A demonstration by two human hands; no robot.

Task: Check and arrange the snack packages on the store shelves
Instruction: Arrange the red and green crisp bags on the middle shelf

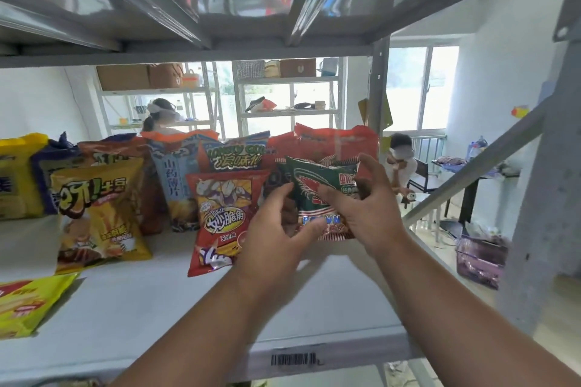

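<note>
A green prawn cracker packet stands upright at the right end of the white shelf. My left hand grips its lower left edge, thumb across the front. My right hand holds its right side, fingers curled over the top corner. Behind it stand orange-red packets. Left of my hands leans a red corn snack packet. Further left are a yellow potato snack packet, a blue yam chip packet and a green-lettered packet.
A yellow packet lies flat at the shelf's front left. A grey upright post and a diagonal brace bound the right side. The shelf above hangs low. Two people are visible beyond the shelf.
</note>
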